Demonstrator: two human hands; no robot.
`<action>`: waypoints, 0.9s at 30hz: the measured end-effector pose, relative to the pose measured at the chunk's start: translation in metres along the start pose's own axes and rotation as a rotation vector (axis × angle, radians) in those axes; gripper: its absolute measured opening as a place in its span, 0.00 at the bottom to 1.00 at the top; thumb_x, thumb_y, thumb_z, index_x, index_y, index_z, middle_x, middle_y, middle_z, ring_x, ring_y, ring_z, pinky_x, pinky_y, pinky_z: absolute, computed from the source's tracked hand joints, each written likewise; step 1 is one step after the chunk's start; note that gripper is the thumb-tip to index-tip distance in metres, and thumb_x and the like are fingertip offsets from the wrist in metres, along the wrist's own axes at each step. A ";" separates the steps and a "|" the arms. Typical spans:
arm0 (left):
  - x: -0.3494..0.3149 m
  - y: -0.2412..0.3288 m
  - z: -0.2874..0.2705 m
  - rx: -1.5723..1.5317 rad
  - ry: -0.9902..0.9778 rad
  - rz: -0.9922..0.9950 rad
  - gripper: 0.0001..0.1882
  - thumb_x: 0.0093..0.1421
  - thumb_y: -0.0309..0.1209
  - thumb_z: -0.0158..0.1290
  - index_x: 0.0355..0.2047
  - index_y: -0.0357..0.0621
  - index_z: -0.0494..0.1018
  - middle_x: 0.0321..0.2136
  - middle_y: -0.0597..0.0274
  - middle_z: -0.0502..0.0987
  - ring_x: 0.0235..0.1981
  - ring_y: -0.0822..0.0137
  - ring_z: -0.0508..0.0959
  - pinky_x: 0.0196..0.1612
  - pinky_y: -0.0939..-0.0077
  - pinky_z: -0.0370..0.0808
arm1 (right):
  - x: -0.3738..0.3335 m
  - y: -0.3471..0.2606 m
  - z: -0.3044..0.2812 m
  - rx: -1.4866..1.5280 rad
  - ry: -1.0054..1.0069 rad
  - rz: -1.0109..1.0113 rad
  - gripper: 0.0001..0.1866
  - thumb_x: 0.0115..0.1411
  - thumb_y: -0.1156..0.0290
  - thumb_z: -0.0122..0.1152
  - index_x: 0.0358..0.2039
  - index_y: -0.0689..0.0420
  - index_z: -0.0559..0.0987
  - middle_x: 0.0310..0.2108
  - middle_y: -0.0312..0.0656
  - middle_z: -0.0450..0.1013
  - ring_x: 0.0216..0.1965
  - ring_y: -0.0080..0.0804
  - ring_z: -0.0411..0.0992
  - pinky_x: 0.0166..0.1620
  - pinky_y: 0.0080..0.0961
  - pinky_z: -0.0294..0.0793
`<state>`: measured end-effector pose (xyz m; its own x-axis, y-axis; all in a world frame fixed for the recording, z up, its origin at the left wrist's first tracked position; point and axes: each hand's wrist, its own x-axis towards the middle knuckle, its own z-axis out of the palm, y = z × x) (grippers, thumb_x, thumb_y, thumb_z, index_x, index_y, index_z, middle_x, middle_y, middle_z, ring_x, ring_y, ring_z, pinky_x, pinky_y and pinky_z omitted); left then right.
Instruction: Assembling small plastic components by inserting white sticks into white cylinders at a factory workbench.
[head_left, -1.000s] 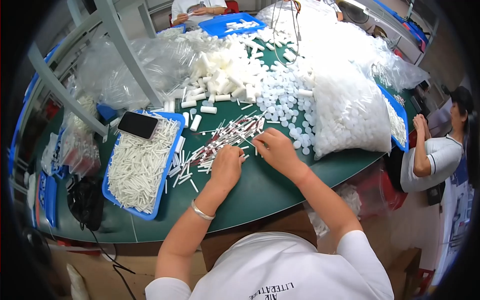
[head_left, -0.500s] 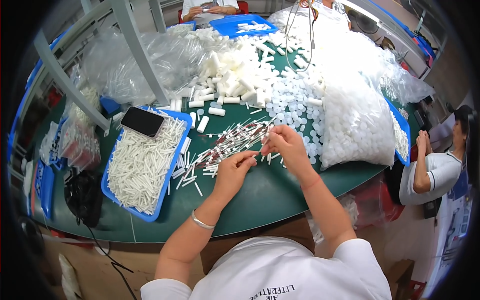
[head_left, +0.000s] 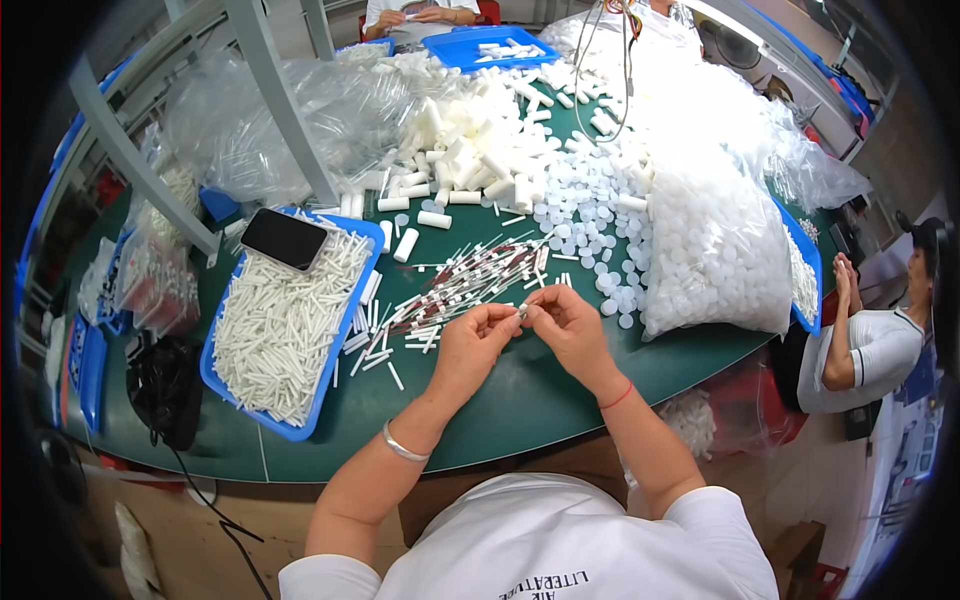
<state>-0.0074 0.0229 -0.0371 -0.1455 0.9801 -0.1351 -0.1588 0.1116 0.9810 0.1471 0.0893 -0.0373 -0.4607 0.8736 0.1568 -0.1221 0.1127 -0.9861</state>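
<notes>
My left hand [head_left: 468,346] and my right hand [head_left: 572,333] meet over the near part of the green table. Both are closed in a pinch, fingertips almost touching, on a small white piece [head_left: 523,311]; the fingers cover most of it. Just beyond them lies a loose heap of thin white sticks with dark red wires [head_left: 480,278]. Short white tubes [head_left: 378,358] are scattered left of my left hand. Translucent white discs [head_left: 585,225] spread out beyond my right hand.
A blue tray of white tubes [head_left: 333,375] stands left, a phone [head_left: 284,239] on top. At right sits a bulging clear bag [head_left: 715,260] of white pieces. Fat white cylinders [head_left: 460,150] pile up beyond. A grey metal frame [head_left: 285,110] rises at left. Co-workers sit far and right.
My right hand has come down from the stick heap to my left hand, and their fingertips now meet at the small white piece. My left hand has barely shifted.
</notes>
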 end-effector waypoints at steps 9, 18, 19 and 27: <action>-0.002 0.001 0.011 0.241 0.116 0.160 0.07 0.60 0.28 0.57 0.38 0.39 0.77 0.29 0.65 0.81 0.19 0.83 0.70 0.21 0.90 0.66 | -0.006 0.006 -0.003 0.099 -0.002 0.017 0.03 0.62 0.78 0.55 0.36 0.63 0.74 0.35 0.38 0.75 0.36 0.20 0.73 0.39 0.14 0.72; 0.092 0.010 0.037 0.770 0.019 0.611 0.08 0.55 0.26 0.56 0.36 0.42 0.77 0.32 0.56 0.75 0.30 0.60 0.76 0.34 0.71 0.73 | 0.007 -0.010 -0.042 0.375 0.448 -0.096 0.03 0.66 0.72 0.45 0.36 0.57 0.65 0.24 0.44 0.72 0.23 0.35 0.76 0.25 0.24 0.77; 0.104 0.006 0.045 0.863 0.030 0.695 0.08 0.54 0.26 0.56 0.36 0.43 0.77 0.33 0.56 0.75 0.34 0.58 0.76 0.37 0.69 0.73 | 0.009 -0.014 -0.040 0.372 0.513 -0.078 0.05 0.67 0.69 0.46 0.37 0.56 0.66 0.21 0.39 0.69 0.18 0.26 0.71 0.19 0.17 0.68; 0.161 -0.015 0.059 1.286 0.023 0.684 0.06 0.51 0.22 0.53 0.31 0.40 0.76 0.31 0.53 0.73 0.39 0.53 0.73 0.43 0.63 0.72 | 0.009 -0.002 -0.047 0.340 0.471 0.027 0.09 0.66 0.67 0.53 0.43 0.57 0.74 0.25 0.31 0.69 0.18 0.11 0.59 0.18 0.10 0.55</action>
<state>0.0294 0.1883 -0.0658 0.1500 0.8995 0.4103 0.9108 -0.2872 0.2967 0.1849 0.1192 -0.0361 -0.0365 0.9992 0.0140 -0.4270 -0.0029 -0.9043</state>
